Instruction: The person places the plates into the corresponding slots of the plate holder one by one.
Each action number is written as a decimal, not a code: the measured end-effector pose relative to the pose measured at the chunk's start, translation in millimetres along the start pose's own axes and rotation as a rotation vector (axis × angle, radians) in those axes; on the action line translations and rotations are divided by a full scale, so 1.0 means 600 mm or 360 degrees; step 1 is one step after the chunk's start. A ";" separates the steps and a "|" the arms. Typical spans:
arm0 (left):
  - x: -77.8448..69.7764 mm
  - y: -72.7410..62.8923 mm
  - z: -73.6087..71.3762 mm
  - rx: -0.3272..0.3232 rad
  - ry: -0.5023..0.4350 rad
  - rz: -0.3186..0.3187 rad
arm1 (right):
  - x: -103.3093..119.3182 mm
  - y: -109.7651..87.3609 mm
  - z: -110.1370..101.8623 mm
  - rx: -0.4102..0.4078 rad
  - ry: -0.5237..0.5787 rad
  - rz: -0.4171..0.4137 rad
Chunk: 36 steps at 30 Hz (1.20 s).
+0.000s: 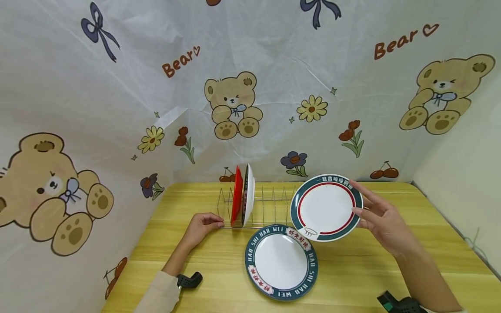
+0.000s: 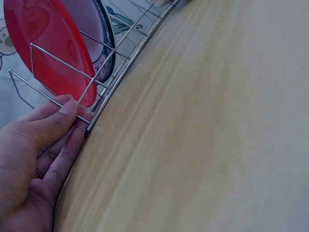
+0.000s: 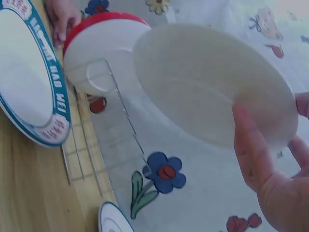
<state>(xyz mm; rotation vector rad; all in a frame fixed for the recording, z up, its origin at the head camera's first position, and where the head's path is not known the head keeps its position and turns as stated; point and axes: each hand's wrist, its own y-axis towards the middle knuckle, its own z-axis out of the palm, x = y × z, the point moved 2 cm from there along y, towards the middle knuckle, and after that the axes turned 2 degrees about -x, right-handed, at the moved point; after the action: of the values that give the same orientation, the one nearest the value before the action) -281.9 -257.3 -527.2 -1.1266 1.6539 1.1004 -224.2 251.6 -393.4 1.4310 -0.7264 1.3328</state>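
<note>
My left hand (image 1: pixel 204 225) pinches the near left corner of a wire dish rack (image 2: pixel 112 89) between thumb and fingers. A red plate (image 1: pixel 237 195) and a white plate with a dark patterned face (image 1: pixel 250 198) stand on edge in the rack's left slots. My right hand (image 1: pixel 385 221) holds a white plate with a green rim and red ring (image 1: pixel 326 204) by its right edge, thumb on the face and fingers behind. It is raised and tilted at the rack's right end; its pale underside shows in the right wrist view. Another green-rimmed plate (image 1: pixel 281 261) lies face up before the rack.
The wooden table (image 1: pixel 176 256) meets a hanging cloth (image 1: pixel 274 143) printed with bears and flowers behind the rack. Part of another blue-rimmed plate (image 3: pixel 113 220) shows at the bottom of the right wrist view. A thin cord (image 1: pixel 475 243) hangs at the right.
</note>
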 end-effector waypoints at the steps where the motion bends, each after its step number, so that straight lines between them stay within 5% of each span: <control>1: 0.000 0.001 0.000 -0.0002 0.0004 -0.0001 | 0.000 0.001 0.008 -0.0034 -0.0012 -0.0007; 4: 0.000 0.004 0.001 -0.0012 0.0014 -0.0008 | -0.002 0.009 0.028 -0.0115 -0.0018 -0.0014; 12: 0.047 0.010 -0.003 -0.0029 0.0029 -0.0009 | -0.012 0.036 0.069 -0.0218 -0.0154 -0.0009; 25: -0.006 -0.002 -0.001 -0.0013 0.0047 -0.0012 | -0.033 0.094 0.136 -0.0194 -0.0523 -0.0083; 36: 0.010 0.005 -0.003 0.0001 0.0050 -0.0010 | -0.046 0.141 0.189 -0.0037 -0.0575 -0.0125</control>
<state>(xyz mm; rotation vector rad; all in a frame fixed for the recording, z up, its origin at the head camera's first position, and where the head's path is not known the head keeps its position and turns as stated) -286.6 -259.9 -532.0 -1.1533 1.6738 1.0829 -267.4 114.5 -384.3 1.6858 -0.9052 1.0121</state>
